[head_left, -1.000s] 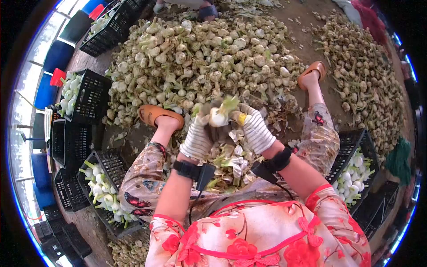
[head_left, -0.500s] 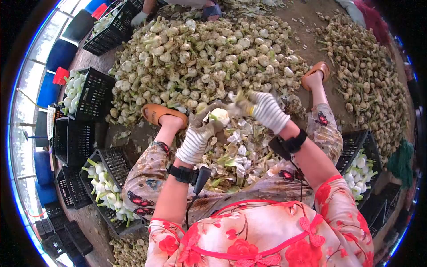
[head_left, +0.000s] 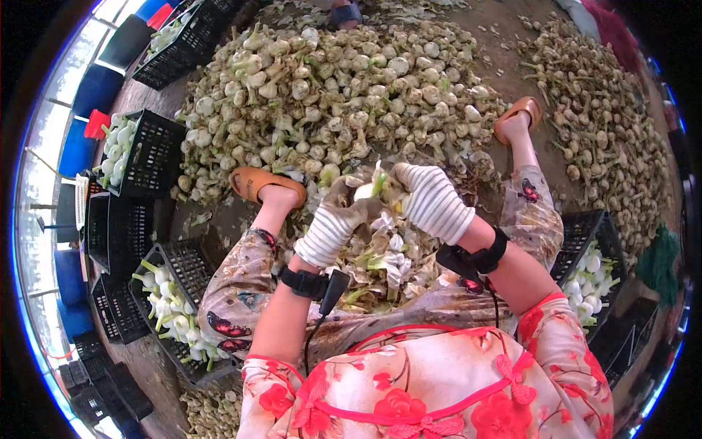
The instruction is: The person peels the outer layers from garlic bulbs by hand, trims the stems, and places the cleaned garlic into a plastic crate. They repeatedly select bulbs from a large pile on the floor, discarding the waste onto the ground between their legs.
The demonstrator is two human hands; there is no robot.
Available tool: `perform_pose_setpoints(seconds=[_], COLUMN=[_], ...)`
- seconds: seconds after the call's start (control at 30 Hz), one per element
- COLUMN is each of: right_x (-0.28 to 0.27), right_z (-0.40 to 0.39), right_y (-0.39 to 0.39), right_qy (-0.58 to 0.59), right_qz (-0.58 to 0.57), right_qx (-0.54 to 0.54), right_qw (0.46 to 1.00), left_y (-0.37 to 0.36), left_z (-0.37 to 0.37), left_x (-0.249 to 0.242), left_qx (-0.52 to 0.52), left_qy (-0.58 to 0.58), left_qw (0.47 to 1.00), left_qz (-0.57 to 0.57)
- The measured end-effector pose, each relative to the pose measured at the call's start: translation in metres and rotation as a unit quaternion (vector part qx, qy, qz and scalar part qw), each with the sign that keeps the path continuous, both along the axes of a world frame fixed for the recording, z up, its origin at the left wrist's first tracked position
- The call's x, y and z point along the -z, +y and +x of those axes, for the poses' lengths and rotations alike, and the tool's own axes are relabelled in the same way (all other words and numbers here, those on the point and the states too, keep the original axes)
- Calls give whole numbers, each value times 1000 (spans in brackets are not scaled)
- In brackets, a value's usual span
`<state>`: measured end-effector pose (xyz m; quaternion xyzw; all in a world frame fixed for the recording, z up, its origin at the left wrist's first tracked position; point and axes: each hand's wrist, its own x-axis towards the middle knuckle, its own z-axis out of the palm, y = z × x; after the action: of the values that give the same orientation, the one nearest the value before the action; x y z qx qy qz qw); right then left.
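Observation:
My left hand [head_left: 338, 221], in a striped white glove with dirty fingers, is closed around a garlic bulb [head_left: 364, 192]. The bulb is white and partly bare of skin, with a short green-white stalk pointing up. My right hand [head_left: 433, 202], gloved the same way, is closed against the bulb's right side at the stalk. A small yellow bit shows by its fingers; I cannot make out what it is. Below both hands lies a heap of loose garlic skins and cut stalks [head_left: 391, 256], between my legs.
A large pile of unpeeled garlic [head_left: 329, 95] spreads in front, another pile [head_left: 599, 132] at right. Black crates of white garlic stand by my left leg [head_left: 179, 314], by my right leg [head_left: 589, 282] and farther left [head_left: 150, 157]. A person's foot [head_left: 346, 14] shows at the top.
My right hand has come back left and down to the bulb, from a little apart. The bulb's stalk now points up. The other person's gloved hand at the top left has left the view.

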<state>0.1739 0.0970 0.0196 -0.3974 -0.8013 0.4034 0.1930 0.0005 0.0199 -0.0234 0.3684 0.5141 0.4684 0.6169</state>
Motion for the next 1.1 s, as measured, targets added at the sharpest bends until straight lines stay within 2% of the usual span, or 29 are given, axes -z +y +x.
perform_pose_setpoints(seconds=[0.03,0.1,0.13,0.17,0.2,0.23,0.27,0.3,0.4,0.5,0.53,0.57,0.6,0.63,0.67,0.73,0.77,0.8,0.87,0.9,0.93,0.97,1.0,1.03,1.07,1.1], right_x=[4,19,24,29,32,32,36,42,48,62,53,56,60,93,114,136,73,34,21,26,32,50,89,128,142,132], right_z=[0,1,1,2,2,1,-1,-5,-18,-33,-31,-30,-28,-24,-23,-22,-6,8,38,48,56,60,57,55,62,68], right_y=[1,2,1,0,-2,-5,-9,-13,-25,-22,-15,-4,12,30,26,13,7,4,12,9,6,9,8,7,-2,2], right_qy=[6,18,102,183,262,274,242,208,84,184,180,138,97,28,32,43,-48,32,196,305,407,262,72,-124,-255,-257], right_qz=[-14,-43,-146,-246,-342,-335,-266,-197,4,46,-83,-56,-28,46,1,-84,-118,-303,-369,-488,-585,-434,-237,-21,104,51], right_qx=[3,7,29,50,70,85,103,120,132,117,141,162,183,152,88,-43,-170,-204,-215,-159,-96,-119,-168,-204,-127,-114], right_qw=[1000,999,984,951,900,898,927,950,988,975,970,975,978,987,996,995,977,931,883,802,695,853,954,971,953,958], left_y=[-1,-2,-2,-2,2,5,8,5,3,3,3,4,3,3,4,10,13,15,16,14,14,19,25,30,37,44], left_z=[0,2,3,-5,-6,-4,-1,4,4,10,10,10,1,-4,-10,-29,-20,-15,-25,-27,-23,-16,-8,1,10,21], left_x=[-14,-11,-8,-3,3,7,9,10,27,11,6,-9,-8,-5,2,16,12,10,26,34,37,37,36,25,24,24], left_qx=[19,-7,-22,8,-10,-27,-44,-89,-140,-195,-205,-186,-146,-152,-157,-148,-180,-211,-149,-117,-127,-133,-138,-148,-146,-146], left_qy=[-27,-97,-132,-203,-146,-87,-28,24,290,258,255,226,146,63,-20,-219,-281,-342,-397,-423,-439,-454,-471,-475,-443,-413], left_qw=[998,993,989,975,988,996,998,988,920,914,912,924,960,972,977,964,943,916,904,896,887,879,869,864,881,896], left_qz=[-59,-61,-61,-87,-47,-7,33,125,225,244,248,245,190,168,146,20,1,-18,-48,-66,-67,-64,-59,-75,-78,-78])
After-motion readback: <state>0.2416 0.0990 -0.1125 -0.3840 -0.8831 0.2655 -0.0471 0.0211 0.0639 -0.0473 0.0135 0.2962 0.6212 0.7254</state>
